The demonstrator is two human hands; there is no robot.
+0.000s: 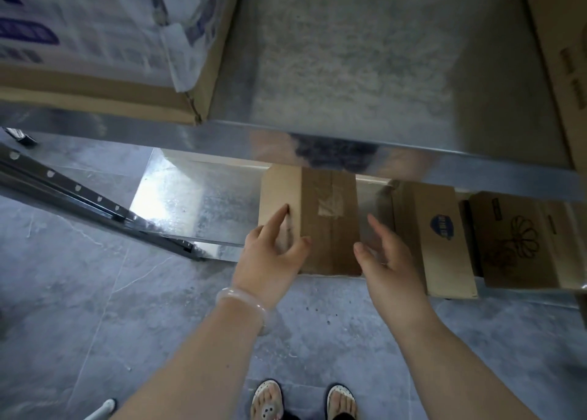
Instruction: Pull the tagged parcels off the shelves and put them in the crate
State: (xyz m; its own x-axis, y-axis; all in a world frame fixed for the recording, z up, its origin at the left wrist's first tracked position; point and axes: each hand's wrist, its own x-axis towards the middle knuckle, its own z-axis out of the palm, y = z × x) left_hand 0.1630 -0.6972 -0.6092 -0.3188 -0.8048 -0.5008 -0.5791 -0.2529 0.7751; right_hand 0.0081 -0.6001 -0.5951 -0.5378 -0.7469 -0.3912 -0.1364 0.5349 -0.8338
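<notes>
Left hand [273, 254] is flat on the parcel [330, 222]. Its fingers are laid out straight along the left part of the top and the thumb is angled across toward the middle, so it's resting there rather than gripping. There's a pale bracelet [244, 305] on that wrist. Right hand [387, 267] is also spread, fingers straight and pointing forward, right beside the parcel's right side. Honestly can't tell if it's touching the cardboard or just next to it.

The parcel itself is a plain brown box with a strip of tape [330, 210] down the top. It sits at the front edge of the lower shelf [197, 206], which is shiny metal, and its far end is tucked under the shelf above.

To its right on the same level there's a box with a blue badge [441, 235], and past that a box with a flower drawing [514, 241]. Both stick out over the edge a bit.

Above is the upper shelf [349, 70], dull grey metal, with a big carton [197, 70] on the left that has a white printed bag [95, 38] on it. Another carton [562, 54] shows at the far right.

A dark upright [79, 194] runs diagonally on the left. Below all that is grey tiled floor [95, 292] and a pair of sandals [266, 400] at the bottom.
</notes>
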